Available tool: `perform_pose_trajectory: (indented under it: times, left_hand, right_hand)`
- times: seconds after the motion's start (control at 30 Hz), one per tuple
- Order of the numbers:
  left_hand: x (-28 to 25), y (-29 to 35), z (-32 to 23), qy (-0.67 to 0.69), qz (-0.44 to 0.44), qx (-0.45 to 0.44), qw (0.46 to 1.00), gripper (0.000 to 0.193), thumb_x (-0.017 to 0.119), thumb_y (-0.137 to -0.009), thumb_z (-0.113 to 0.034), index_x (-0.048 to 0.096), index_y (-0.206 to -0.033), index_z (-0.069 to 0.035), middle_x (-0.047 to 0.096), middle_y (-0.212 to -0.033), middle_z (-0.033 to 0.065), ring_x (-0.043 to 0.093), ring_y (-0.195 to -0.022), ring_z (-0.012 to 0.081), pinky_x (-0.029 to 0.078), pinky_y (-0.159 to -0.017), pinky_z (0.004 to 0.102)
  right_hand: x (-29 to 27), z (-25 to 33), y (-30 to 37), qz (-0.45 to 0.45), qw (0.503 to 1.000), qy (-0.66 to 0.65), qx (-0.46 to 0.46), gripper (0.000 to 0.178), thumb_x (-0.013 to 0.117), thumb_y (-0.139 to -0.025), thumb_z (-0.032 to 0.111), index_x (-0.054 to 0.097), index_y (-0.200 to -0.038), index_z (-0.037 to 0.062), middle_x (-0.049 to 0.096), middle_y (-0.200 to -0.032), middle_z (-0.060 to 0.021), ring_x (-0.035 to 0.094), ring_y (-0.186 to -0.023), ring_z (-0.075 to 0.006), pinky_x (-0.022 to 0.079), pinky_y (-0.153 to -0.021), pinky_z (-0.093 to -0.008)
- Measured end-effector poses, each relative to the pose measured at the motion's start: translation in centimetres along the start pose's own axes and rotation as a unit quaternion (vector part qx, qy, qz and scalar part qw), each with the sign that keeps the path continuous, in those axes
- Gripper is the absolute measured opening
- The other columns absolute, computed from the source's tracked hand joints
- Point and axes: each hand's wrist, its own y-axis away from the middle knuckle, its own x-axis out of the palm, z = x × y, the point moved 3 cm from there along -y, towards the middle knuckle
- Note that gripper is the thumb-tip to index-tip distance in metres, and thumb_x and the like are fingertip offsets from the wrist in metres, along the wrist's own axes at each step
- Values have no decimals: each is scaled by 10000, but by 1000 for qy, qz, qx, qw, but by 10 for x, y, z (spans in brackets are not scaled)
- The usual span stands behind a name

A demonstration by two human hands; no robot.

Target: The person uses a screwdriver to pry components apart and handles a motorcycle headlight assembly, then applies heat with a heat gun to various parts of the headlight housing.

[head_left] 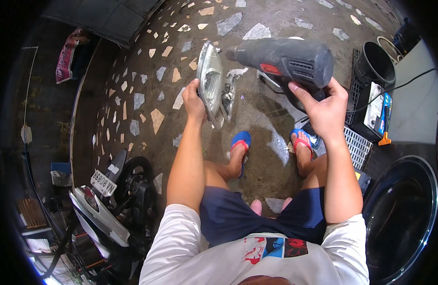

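My left hand point(195, 102) is closed around the near left side of a headlight point(210, 80), held upright on edge above the floor. The headlight has a clear lens and a silvery inside. My right hand point(326, 110) grips the handle of a dark grey heat gun point(283, 58) with a red patch on its side. The gun's nozzle points left at the headlight's upper part, a small gap away from it. My right fingers are partly hidden behind the handle. Below the headlight, a shiny, irregular piece point(228, 92) is partly covered, and I cannot make out what it is.
A parked motorcycle point(100, 213) stands at the left. At the right are a black bucket point(375, 66), a battery-like box point(371, 114), a pale plastic grid point(356, 147) and a large round black lid point(402, 218). A black cable point(402, 84) crosses there. My sandaled feet rest on the stone-inlaid floor.
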Motion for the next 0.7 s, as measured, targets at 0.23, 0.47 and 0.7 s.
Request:
perform_pose_trajectory:
  times: [0.23, 0.47, 0.7]
  left_hand:
    - [-8, -6, -9, 81, -41, -1, 996, 422, 501, -1033, -333, 656, -1098, 54, 707, -950, 122, 710, -757, 213, 581, -672, 366]
    - [-10, -5, -22, 161, -125, 16, 979, 390, 473, -1033, -303, 663, -1101, 30, 710, -973, 107, 711, -797, 199, 591, -725, 352]
    - [-40, -17, -21, 271, -76, 12, 960, 482, 364, -1031, -412, 645, -1180, -50, 706, -1105, 79, 699, -977, 244, 578, -857, 406]
  right_hand:
    - [10, 11, 12, 92, 995, 6, 32, 369, 897, -754, 146, 755, -1060, -2, 792, -965, -112, 731, -888, -138, 562, -847, -305]
    - [9, 9, 13, 194, 971, 132, -35, 399, 920, -703, 243, 730, -969, 15, 741, -888, -188, 739, -860, -359, 565, -763, -386]
    - [7, 15, 13, 236, 937, 258, -17, 441, 894, -705, 331, 719, -950, 10, 727, -907, -216, 716, -907, -409, 557, -784, -459]
